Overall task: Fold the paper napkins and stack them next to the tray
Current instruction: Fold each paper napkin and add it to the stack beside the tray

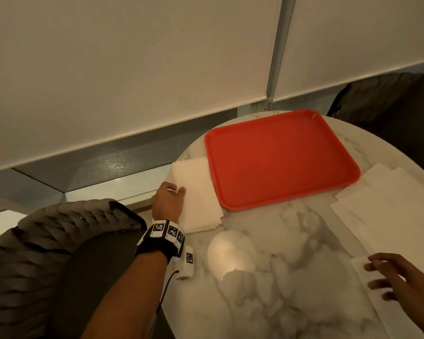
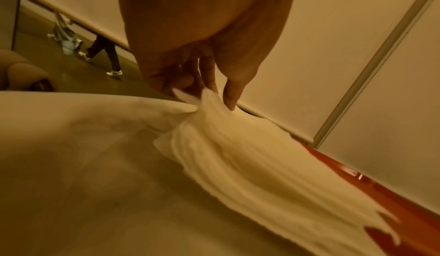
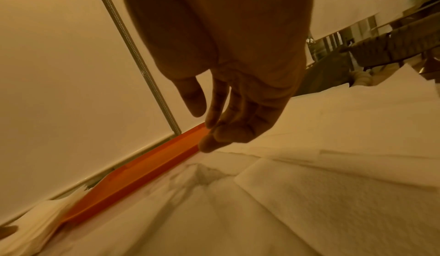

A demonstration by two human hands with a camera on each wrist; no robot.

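A red tray [image 1: 279, 157] lies at the back of the round marble table [image 1: 279, 277]. Against its left side sits a stack of folded white napkins [image 1: 198, 196]. My left hand [image 1: 179, 190] pinches the stack's left edge; in the left wrist view the fingers [image 2: 209, 83] lift that edge of the napkin stack [image 2: 238, 156] beside the tray [image 2: 381, 194]. Unfolded napkins [image 1: 389, 216] are spread to the right of the tray. My right hand [image 1: 375, 272] is over their near end with its fingers spread and holds nothing. The right wrist view shows its relaxed fingers [image 3: 214, 109] just above the napkins [image 3: 309, 194].
A woven grey chair [image 1: 47, 241] stands at the table's left edge under my left forearm. Another dark chair [image 1: 389, 99] is behind the table at the right. White roller blinds with a bead chain [image 1: 277, 57] close the back.
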